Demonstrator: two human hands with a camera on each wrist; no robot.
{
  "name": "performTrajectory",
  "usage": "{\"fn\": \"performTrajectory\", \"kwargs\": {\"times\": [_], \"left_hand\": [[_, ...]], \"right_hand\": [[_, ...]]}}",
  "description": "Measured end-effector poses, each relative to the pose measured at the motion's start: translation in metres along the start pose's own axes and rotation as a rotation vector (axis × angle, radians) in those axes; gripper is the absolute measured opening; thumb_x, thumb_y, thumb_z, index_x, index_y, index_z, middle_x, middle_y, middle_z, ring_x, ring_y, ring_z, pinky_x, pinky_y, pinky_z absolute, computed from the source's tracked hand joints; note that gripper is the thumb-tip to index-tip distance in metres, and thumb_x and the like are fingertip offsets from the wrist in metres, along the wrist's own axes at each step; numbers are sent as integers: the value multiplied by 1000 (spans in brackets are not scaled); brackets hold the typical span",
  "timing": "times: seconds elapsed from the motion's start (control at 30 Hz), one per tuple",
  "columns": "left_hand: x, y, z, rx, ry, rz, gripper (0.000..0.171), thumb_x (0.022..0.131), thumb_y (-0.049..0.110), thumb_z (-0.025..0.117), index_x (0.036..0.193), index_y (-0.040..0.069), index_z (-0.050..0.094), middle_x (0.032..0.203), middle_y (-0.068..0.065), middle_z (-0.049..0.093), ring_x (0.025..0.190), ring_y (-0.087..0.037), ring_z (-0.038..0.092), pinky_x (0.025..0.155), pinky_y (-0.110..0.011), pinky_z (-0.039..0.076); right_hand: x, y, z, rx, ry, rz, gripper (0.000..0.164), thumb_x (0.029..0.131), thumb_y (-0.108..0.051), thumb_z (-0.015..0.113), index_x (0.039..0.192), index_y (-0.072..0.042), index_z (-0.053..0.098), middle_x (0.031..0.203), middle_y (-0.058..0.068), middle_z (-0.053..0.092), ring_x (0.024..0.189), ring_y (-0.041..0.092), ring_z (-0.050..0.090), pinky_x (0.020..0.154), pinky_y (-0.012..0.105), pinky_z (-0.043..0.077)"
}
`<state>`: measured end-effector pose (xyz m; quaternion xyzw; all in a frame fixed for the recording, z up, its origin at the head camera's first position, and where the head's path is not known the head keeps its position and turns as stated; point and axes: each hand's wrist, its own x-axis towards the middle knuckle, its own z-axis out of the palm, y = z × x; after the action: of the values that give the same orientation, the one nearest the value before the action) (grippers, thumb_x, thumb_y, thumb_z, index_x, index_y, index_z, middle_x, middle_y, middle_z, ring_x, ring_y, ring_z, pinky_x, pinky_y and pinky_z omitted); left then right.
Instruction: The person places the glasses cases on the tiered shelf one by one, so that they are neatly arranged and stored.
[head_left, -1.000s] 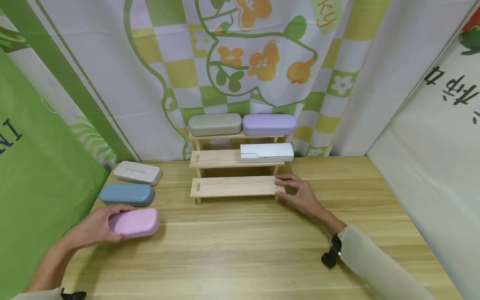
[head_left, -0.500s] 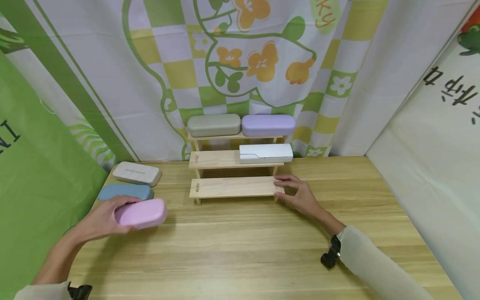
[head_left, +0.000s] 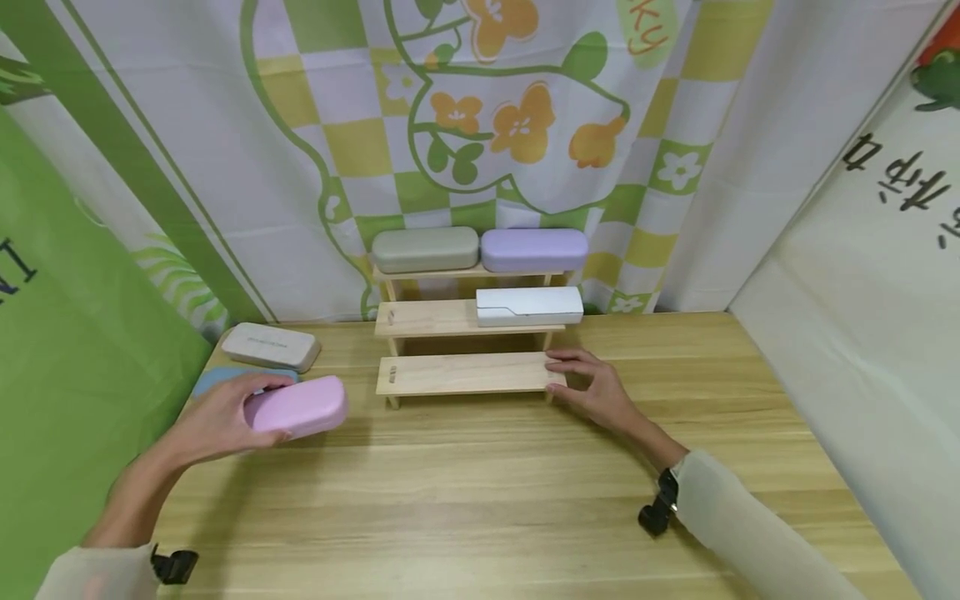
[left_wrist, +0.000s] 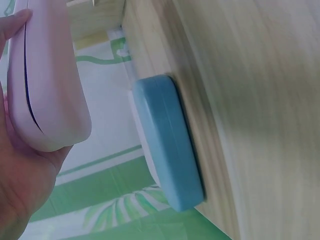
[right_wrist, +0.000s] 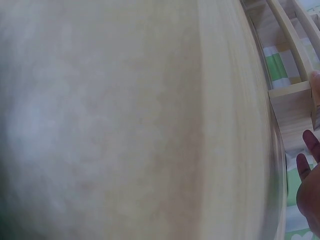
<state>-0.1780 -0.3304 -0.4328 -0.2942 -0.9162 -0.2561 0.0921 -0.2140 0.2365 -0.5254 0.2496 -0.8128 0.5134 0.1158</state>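
Note:
A pink glasses case is in my left hand, gripped by its left end and raised above the tabletop. The left wrist view shows the lid seam of this pink case closed. Behind it lies a blue glasses case, partly covered by the hand in the head view. My right hand holds the right end of the lowest step of a three-step wooden display stand, thumb at the front edge and fingers over the top. At the right wrist view's edge, the stand and fingertips show.
On the stand's top step sit a grey-green case and a lilac case. A white case occupies the right of the middle step. A cream case lies at the table's back left. Printed curtains border the table.
My left hand has lifted the pink glasses case and carried it right and toward the back, now overlapping the blue case. The right hand keeps its hold on the stand.

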Motion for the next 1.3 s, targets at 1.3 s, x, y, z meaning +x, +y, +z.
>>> {"fn": "performTrajectory", "kwargs": {"times": [1.3], "left_hand": [[82, 30, 0, -43, 13, 165, 63, 67, 25, 94, 123, 5, 74, 114, -9, 75, 94, -21, 67, 72, -33, 54]], "right_hand": [[1, 13, 1, 13, -2, -29, 36, 84, 5, 86, 119, 4, 77, 134, 19, 69, 129, 41, 60, 118, 18, 36]]}}
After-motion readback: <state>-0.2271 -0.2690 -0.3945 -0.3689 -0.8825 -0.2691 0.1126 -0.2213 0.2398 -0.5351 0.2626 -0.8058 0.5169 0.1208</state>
